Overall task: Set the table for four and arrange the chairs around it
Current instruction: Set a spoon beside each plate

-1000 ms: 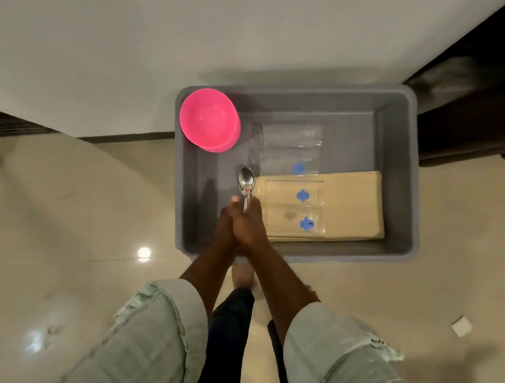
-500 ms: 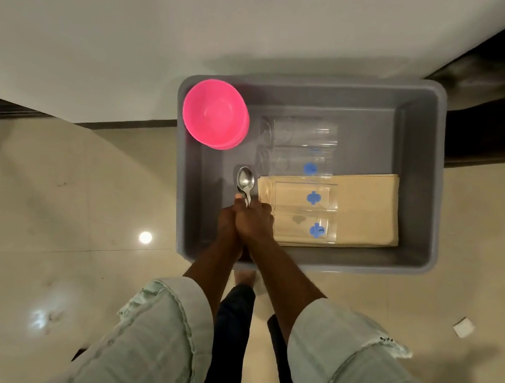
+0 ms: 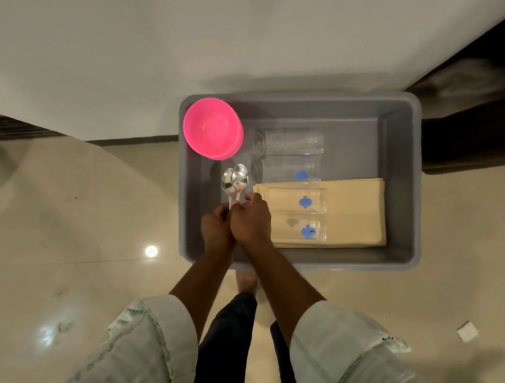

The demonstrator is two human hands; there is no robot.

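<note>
Floor level, far left: glossy beige tiled floor with a ceiling-light reflection. Against the white wall stands a grey plastic tub. Its near-left corner holds stacked pink bowls. Just right of these, the left hand and right hand are pressed together over the tub's left side, fingers curled round the handles of two metal spoons, bowls pointing towards the wall. Further right, clear drinking glasses lie on their sides; blue stickers show, with no legible writing. Beige folded placemats occupy the tub's right half. Far right, a small white scrap lies on the floor.
</note>
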